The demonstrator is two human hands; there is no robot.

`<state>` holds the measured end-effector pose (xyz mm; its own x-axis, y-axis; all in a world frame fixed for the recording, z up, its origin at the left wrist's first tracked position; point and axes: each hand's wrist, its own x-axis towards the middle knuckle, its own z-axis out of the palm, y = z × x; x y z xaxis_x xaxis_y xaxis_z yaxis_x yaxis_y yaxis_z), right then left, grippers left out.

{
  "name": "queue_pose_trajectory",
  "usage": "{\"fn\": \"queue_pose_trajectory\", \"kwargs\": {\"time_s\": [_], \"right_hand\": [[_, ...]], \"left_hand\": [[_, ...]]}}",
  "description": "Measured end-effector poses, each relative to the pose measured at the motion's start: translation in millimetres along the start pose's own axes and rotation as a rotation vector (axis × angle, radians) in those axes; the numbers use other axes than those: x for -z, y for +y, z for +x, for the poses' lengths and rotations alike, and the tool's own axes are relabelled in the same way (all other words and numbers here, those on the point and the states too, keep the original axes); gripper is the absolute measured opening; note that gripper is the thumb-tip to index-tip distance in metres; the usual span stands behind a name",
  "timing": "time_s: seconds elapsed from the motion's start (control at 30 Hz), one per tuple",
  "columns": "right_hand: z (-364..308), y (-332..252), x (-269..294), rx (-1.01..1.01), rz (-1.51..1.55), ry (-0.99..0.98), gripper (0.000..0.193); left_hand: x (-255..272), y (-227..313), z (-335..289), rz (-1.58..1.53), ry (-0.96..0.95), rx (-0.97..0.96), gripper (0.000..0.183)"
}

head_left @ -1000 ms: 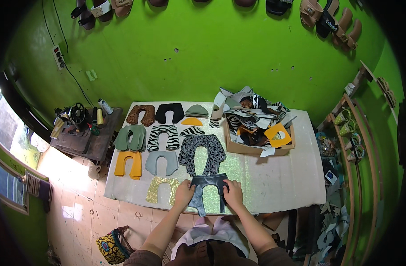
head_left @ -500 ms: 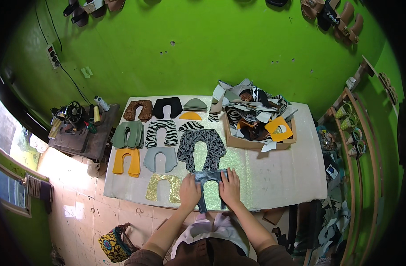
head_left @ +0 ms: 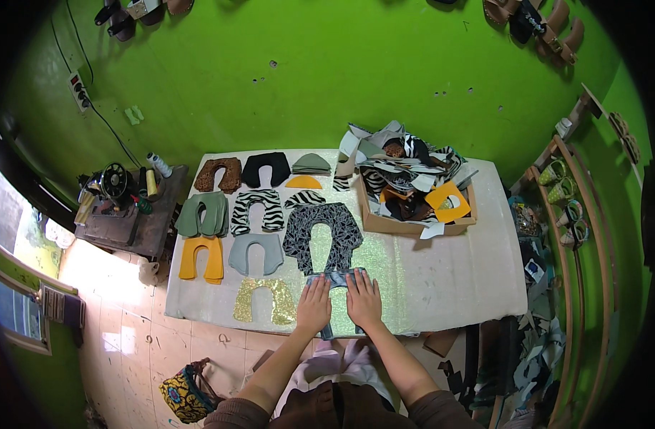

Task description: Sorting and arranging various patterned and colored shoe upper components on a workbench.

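Observation:
My left hand (head_left: 314, 304) lies flat with fingers stretched forward on the left side of a dark blue, U-shaped cut piece (head_left: 336, 277). On its right side rests my right hand (head_left: 364, 297), also flat, fingers extended. Both hands cover most of the piece; its curved top and lower leg ends show. Touching or nearly touching it above is a black-and-grey patterned U-shaped piece (head_left: 293, 239). To the left of my hands lies a glittery gold U-shaped piece (head_left: 244, 304), with a light grey one (head_left: 243, 255) and yellow ones (head_left: 189, 261) beyond.
Zebra (head_left: 239, 220), green (head_left: 188, 218), black (head_left: 254, 174) and leopard-print (head_left: 207, 175) pieces lie farther back on the white table (head_left: 477, 286). A cardboard box (head_left: 413, 229) overflows with scraps. A sewing machine (head_left: 114, 186) stands left; a shoe rack (head_left: 567, 286) is right.
My hands have moved from gripping the dark blue piece's sides to lying flat on it, fingers straight. The piece sits slightly higher against the patterned one.

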<state>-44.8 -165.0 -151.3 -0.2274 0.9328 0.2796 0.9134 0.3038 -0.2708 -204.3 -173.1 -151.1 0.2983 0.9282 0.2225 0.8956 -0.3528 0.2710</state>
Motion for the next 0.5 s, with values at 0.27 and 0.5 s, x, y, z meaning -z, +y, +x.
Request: {"fn": "queue_pose_trajectory", "kwargs": {"time_s": [0.27, 0.5], "right_hand": [[-4.8, -3.7, -2.9, -0.009, -0.004, 0.052, 0.043], [-14.8, -5.6, -5.9, -0.029, -0.044, 0.083, 0.044]], "left_hand": [[-5.1, -1.0, -0.4, 0.083, 0.019, -0.021, 0.046], [-3.0, 2.6, -9.0, -0.008, 0.029, 0.063, 0.046]]}}
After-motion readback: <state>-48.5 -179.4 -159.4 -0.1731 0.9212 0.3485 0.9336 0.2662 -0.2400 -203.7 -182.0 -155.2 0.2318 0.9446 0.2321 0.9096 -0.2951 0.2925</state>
